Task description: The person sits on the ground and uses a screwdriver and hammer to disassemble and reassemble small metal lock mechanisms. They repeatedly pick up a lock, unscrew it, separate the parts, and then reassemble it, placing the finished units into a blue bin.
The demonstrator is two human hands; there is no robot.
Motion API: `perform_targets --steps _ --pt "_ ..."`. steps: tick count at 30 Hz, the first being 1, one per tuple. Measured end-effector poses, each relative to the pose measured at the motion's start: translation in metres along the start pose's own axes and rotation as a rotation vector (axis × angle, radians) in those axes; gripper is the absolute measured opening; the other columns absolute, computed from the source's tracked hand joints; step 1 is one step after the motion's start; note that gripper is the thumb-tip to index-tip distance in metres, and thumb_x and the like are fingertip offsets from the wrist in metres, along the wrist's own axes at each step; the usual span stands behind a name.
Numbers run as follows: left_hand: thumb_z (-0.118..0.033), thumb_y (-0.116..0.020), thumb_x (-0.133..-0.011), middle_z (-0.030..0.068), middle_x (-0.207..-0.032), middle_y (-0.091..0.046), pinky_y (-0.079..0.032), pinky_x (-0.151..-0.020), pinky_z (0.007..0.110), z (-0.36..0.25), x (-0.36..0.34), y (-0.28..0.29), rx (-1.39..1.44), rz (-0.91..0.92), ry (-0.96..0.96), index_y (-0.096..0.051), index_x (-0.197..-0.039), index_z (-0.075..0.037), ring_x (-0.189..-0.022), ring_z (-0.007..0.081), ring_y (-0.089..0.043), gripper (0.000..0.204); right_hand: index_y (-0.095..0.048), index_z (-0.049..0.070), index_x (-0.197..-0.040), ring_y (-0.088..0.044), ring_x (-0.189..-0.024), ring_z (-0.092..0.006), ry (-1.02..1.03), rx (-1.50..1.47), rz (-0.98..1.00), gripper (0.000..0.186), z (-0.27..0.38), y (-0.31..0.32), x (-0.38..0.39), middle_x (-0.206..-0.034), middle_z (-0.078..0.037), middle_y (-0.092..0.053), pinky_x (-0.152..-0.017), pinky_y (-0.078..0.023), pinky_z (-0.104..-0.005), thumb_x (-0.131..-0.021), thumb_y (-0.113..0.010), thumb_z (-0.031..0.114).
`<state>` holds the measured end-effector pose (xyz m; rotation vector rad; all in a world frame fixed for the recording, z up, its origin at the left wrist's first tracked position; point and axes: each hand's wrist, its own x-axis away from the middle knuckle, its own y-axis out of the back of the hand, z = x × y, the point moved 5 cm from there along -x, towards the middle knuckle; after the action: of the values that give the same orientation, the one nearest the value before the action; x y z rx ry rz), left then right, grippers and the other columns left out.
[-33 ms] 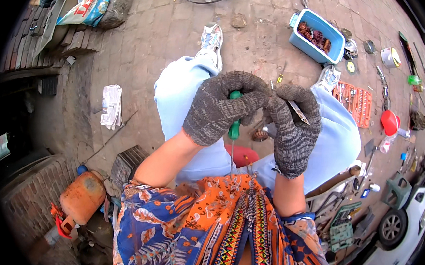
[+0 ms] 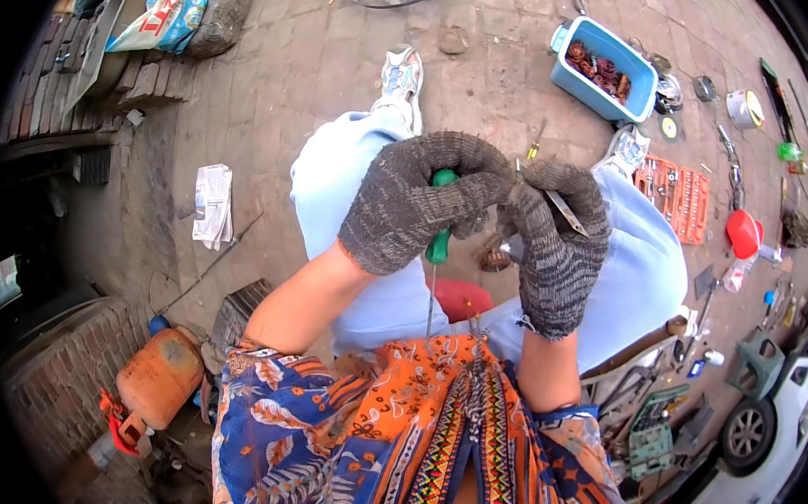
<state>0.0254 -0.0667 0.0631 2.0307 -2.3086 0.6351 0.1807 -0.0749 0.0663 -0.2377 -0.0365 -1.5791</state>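
Left hand: gloved, fingers curled; located [image 2: 406, 201] at the left knee, gripping the green-handled screwdriver.
Green-handled screwdriver [image 2: 438, 247]: upper handle under the left hand's fingers; shaft directed from that hand toward the wearer's lap.
Right hand: gloved, fingers closed on the metal blade; positioned [image 2: 554, 248] beside the left hand.
Metal blade [image 2: 568, 214]: slanted across the inner side of the right hand.
Fingertips: both sets brought close together; any small part between them cannot be made out.
Blue tub [image 2: 595, 98]: on the ground, beyond the right hand, holding reddish-brown coils.
Red tool case [image 2: 688, 204]: open, to the right of the right hand.
Newspaper [image 2: 212, 204]: on the ground, well left of the left hand.
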Motion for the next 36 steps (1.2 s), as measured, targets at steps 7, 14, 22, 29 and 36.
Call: perform_targets --steps 7,14,22,29,36 --pt "-0.019 -0.067 -0.084 0.0034 -0.076 -0.064 -0.040 -0.048 0.020 -0.065 -0.128 0.079 -0.488 -0.170 -0.275 -0.066 -0.101 -0.002 -0.058 0.0066 -0.052 0.024 -0.058 0.004 -0.110 -0.062 -0.074 -0.0121 -0.083 -0.262 -0.287 0.023 -0.018 0.015 -0.047 -0.095 -0.008 -0.065 -0.063 -0.053 -0.0239 -0.088 -0.062 0.009" --pt "-0.026 -0.074 -0.076 0.0049 -0.065 -0.060 -0.041 -0.044 0.026 0.072 -0.280 0.164 -0.527 -0.373 0.167 -0.069 -0.095 -0.005 -0.051 0.0117 -0.054 0.029 -0.058 0.000 -0.108 -0.059 -0.064 -0.0126 -0.089 -0.467 -0.456 0.020 -0.087 0.024 -0.097 -0.086 -0.006 -0.063 -0.056 -0.047 -0.0247 -0.090 -0.059 0.010" --pt "-0.029 -0.070 -0.078 0.0077 -0.069 -0.063 -0.044 -0.045 0.029 0.140 -0.303 0.181 -0.681 -0.421 0.248 -0.071 -0.095 -0.005 -0.051 0.0134 -0.056 0.029 -0.058 -0.002 -0.111 -0.058 -0.070 -0.0129 -0.170 -0.469 -0.632 0.024 -0.141 0.089 -0.118 -0.089 -0.008 -0.064 -0.060 -0.048 -0.0230 -0.090 -0.060 0.008" --pt "-0.033 -0.072 -0.077 0.0058 -0.073 -0.065 -0.045 -0.045 0.029 0.101 -0.262 0.132 -0.723 -0.397 0.181 -0.070 -0.091 -0.004 -0.052 0.0113 -0.056 0.032 -0.059 -0.001 -0.112 -0.052 -0.061 -0.0060 -0.243 -0.458 -0.680 0.028 -0.155 0.107 -0.121 -0.079 -0.002 -0.060 -0.052 -0.043 -0.0179 -0.093 -0.056 0.018" --pt "-0.026 -0.071 -0.076 0.0080 -0.089 -0.064 -0.051 -0.071 0.034 0.248 -0.241 0.087 -1.147 0.183 0.101 -0.067 -0.101 -0.010 -0.081 0.0200 -0.061 0.030 -0.055 0.001 -0.115 -0.045 -0.056 -0.0038 -0.259 -0.440 -0.693 0.029 -0.161 0.116 -0.118 -0.073 0.001 -0.053 -0.047 -0.038 -0.0170 -0.093 -0.054 0.019"
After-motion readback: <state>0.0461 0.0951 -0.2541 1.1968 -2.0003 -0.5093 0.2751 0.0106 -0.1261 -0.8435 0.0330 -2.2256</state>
